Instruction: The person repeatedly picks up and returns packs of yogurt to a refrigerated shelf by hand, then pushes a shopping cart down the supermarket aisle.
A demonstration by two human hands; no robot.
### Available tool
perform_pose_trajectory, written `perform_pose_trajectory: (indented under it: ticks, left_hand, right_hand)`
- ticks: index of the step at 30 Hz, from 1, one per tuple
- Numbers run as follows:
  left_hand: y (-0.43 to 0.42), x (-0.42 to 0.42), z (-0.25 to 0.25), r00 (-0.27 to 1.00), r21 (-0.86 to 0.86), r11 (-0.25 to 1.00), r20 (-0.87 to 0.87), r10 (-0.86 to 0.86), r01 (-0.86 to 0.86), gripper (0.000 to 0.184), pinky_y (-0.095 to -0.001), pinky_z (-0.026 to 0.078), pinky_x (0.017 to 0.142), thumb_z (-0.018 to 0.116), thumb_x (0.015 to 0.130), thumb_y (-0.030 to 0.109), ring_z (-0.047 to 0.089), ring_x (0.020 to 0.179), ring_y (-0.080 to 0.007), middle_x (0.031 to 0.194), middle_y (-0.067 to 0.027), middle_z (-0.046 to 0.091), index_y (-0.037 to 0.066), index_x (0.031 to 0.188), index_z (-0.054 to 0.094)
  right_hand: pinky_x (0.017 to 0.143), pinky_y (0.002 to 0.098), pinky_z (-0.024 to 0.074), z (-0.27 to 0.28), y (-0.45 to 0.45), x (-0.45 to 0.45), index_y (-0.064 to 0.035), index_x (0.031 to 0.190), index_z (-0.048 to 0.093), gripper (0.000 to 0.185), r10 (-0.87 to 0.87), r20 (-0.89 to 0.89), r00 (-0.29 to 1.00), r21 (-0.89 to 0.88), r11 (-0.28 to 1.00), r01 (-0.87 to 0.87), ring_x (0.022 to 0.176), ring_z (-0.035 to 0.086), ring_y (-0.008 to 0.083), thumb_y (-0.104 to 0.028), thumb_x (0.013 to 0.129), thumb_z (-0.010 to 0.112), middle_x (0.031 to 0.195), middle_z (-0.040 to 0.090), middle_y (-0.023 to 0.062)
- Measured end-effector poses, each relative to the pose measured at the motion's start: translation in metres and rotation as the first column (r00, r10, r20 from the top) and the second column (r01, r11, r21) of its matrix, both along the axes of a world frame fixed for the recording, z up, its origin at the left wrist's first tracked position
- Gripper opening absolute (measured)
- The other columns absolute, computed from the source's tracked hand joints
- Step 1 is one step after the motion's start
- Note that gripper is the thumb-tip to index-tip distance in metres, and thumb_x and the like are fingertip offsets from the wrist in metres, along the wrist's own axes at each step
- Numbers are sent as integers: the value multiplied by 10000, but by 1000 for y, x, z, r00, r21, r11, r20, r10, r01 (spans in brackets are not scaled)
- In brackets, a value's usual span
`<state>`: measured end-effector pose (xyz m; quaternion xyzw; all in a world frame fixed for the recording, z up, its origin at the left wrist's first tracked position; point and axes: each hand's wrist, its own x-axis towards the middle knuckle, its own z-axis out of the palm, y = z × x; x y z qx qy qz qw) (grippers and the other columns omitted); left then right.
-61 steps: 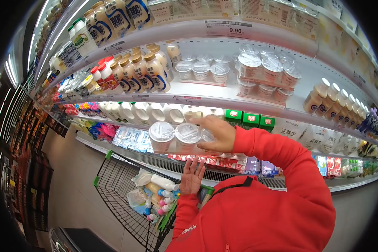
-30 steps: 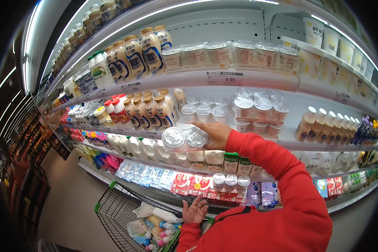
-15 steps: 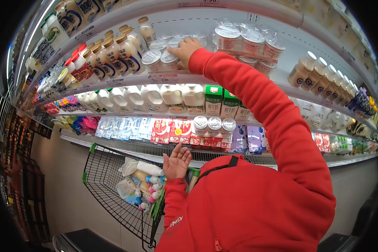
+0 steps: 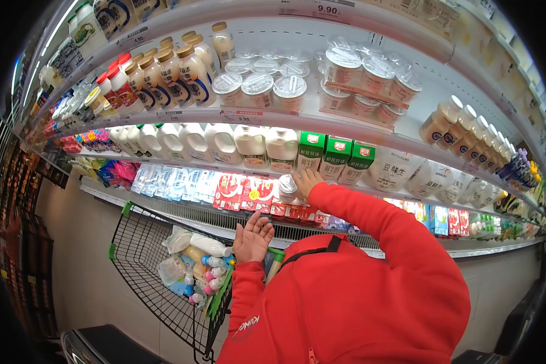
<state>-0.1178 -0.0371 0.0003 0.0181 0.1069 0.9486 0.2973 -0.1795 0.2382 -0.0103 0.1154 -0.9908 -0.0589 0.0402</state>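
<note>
My right hand [image 4: 310, 182] reaches down to the lower shelf, over a group of white-lidded cups. Its fingers look stretched out and slightly apart, with the tips beside a lidded cup [image 4: 288, 185]; the cups under the hand are hidden. Just above it stand green-and-white milk cartons [image 4: 337, 153]. Palm up and fingers spread, my left hand [image 4: 253, 238] holds nothing near the handle end of the shopping cart [image 4: 158, 285]. Inside the cart lie several bottles [image 4: 215, 261] and a white wrapped package [image 4: 215, 245].
Lidded cups [image 4: 258, 87] fill the middle of the shelf above, next to stacked cup packs [image 4: 344, 67]. Brown-capped bottles [image 4: 192, 71] stand left of them. White milk jugs [image 4: 250, 144] line the shelf below. Red packs [image 4: 229, 189] sit low, left of my right hand.
My right hand has come down from the cups on the upper shelf to those on the lower shelf. The upper front cups now show fully. My left hand stays open, palm up.
</note>
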Motion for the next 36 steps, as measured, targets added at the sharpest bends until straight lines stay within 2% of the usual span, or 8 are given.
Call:
perform_pose_trajectory:
  ticks: [3, 9, 15, 21, 24, 28, 31, 36]
  left_hand:
    - [2, 0, 0, 1000, -14, 1000, -4, -8, 8, 642, -430, 423, 967, 407, 954, 471, 548, 1078, -294, 1201, -180, 544, -24, 1360, 361]
    - [1, 2, 3, 1000, -40, 999, -18, -9, 8, 627, -426, 420, 971, 416, 955, 458, 552, 1072, -285, 1192, -173, 553, -21, 1357, 367]
    - [-1, 3, -3, 999, -105, 994, -30, 34, -37, 592, -448, 385, 1018, 436, 956, 409, 482, 1198, -299, 1315, -166, 478, 17, 1388, 334]
    - [4, 7, -10, 983, -149, 985, -172, 64, -90, 767, -453, 332, 1068, 623, 868, 397, 409, 1273, -294, 1400, -137, 392, 75, 1445, 234]
    - [0, 14, -11, 991, -129, 990, -128, 43, -60, 791, -483, 342, 1058, 668, 830, 407, 430, 1256, -307, 1400, -137, 401, 65, 1424, 273]
    - [-10, 11, -20, 989, -164, 978, -84, 120, -132, 725, -498, 310, 1077, 649, 845, 381, 408, 1275, -315, 1398, -135, 410, 53, 1402, 319]
    - [-8, 11, -19, 972, -199, 958, -151, 179, -207, 707, -504, 287, 1090, 603, 872, 400, 388, 1290, -327, 1412, -134, 399, 37, 1405, 314]
    - [-8, 14, -4, 972, -105, 973, -137, 189, -203, 715, -497, 291, 1088, 626, 855, 404, 401, 1283, -313, 1401, -120, 421, 43, 1399, 332]
  right_hand:
    - [884, 479, 409, -61, 11, 0, -185, 1395, 367, 671, -18, -150, 989, 28, 999, 22, 1096, 465, 340, -254, 777, 618, 1158, 491, 159]
    - [842, 489, 458, -17, 9, 4, -341, 1376, 380, 675, -82, 114, 990, -131, 987, 96, 1070, 483, 343, -215, 768, 644, 1166, 483, 161]
    - [883, 466, 438, 47, -18, 18, -256, 1408, 365, 787, 122, -24, 992, -180, 976, -125, 1063, 478, 360, -202, 704, 715, 1162, 474, 177]
    - [835, 415, 419, 123, -70, 40, -119, 1447, 297, 904, 424, 33, 905, -698, 658, -282, 966, 488, 356, -365, 699, 741, 1070, 482, 211]
    - [854, 411, 429, 127, -98, 46, -51, 1393, 361, 817, 498, 137, 856, -699, 661, -273, 972, 507, 361, -418, 749, 705, 1077, 494, 216]
    - [930, 439, 435, 180, -97, 14, -30, 1236, 513, 593, 460, -298, 836, -426, 720, -548, 1098, 509, 379, -391, 792, 671, 1185, 508, 211]
    - [1039, 495, 308, 254, -70, -41, -124, 1297, 488, 615, 242, -633, 736, -127, 904, -407, 1260, 382, 360, -362, 760, 669, 1316, 440, 165]
    - [1000, 494, 358, 281, -26, -111, -242, 1357, 443, 516, 52, -420, 906, 71, 997, -25, 1253, 430, 316, -462, 892, 476, 1343, 471, 93]
